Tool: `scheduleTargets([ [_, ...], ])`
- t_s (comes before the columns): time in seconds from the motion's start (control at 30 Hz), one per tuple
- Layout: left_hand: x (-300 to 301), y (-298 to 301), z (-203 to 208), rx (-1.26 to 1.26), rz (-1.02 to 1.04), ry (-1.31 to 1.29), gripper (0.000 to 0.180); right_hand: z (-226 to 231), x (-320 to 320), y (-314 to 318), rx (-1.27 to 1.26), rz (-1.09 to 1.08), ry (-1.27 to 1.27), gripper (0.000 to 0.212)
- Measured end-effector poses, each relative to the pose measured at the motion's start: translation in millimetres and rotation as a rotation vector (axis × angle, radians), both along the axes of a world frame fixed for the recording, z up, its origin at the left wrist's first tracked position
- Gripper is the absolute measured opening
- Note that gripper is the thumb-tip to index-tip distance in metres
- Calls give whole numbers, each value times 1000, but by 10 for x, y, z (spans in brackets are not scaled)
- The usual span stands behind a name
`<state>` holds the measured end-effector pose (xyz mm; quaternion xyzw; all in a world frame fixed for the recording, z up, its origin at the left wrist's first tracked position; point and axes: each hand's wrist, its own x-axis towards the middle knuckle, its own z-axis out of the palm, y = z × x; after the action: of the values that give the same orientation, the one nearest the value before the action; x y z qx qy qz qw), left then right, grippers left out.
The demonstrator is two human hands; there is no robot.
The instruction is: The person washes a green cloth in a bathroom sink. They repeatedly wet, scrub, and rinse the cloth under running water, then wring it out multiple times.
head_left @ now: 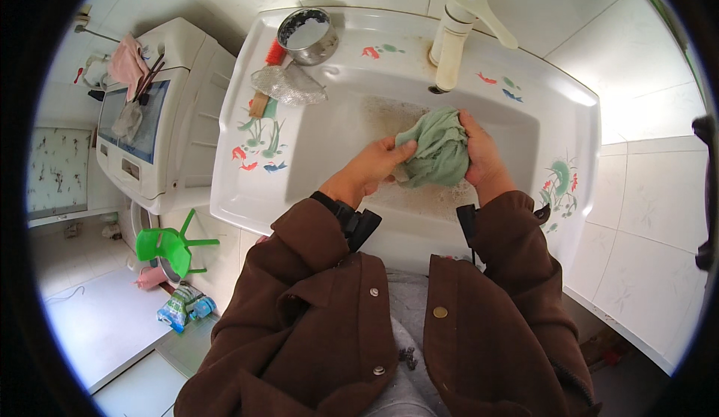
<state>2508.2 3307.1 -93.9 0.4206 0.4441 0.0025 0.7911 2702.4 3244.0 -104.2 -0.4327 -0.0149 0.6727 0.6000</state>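
A bunched-up pale green cloth (437, 147) is held between my two hands over the white sink (329, 129). My left hand (372, 165) grips its left side, the thumb lying on top of the cloth. On the other side my right hand (481, 151) has its fingers closed against the cloth, the thumb toward the top; its fingertips are partly hidden. Just above the cloth is the spout of a cream single-lever faucet (451, 39). Brownish grime or suds (386, 110) show on the bottom of the basin around the cloth.
On the sink's back left corner stand a metal bowl (314, 46), a crumpled clear plastic bag (288, 84) and a red-bristled brush (275, 54). Left of the sink is a white washing machine (176, 65) with a pink cloth (129, 65) on it. A small green chair (168, 248) stands below.
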Motion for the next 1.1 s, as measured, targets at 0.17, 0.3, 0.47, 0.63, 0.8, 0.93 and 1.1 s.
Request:
scheduleTargets([
  [0.17, -99, 142, -102, 179, 274, 25, 48, 118, 146, -94, -20, 219, -108, 41],
  [0.3, -175, 264, -163, -13, 588, -235, 41, 124, 273, -230, -15, 725, -625, 58],
  [0.47, -207, 344, -251, 72, 710, -21, 39, -51, 429, -231, -81, 1021, -879, 71],
  [0.63, -211, 294, -317, 49, 625, 192, 59, -298, 360, -164, -432, 417, -977, 73],
  [0.8, -83, 118, -366, 272, 198, 451, 94, -597, -28, -161, -345, 906, -1645, 64],
  [0.93, -29, 63, -355, -3, 262, 252, 101, -830, -40, -118, -500, 515, -1469, 42],
  [1.1, 43, 103, -390, -278, 533, 195, 83, -696, -274, -38, 115, 537, -1173, 36],
])
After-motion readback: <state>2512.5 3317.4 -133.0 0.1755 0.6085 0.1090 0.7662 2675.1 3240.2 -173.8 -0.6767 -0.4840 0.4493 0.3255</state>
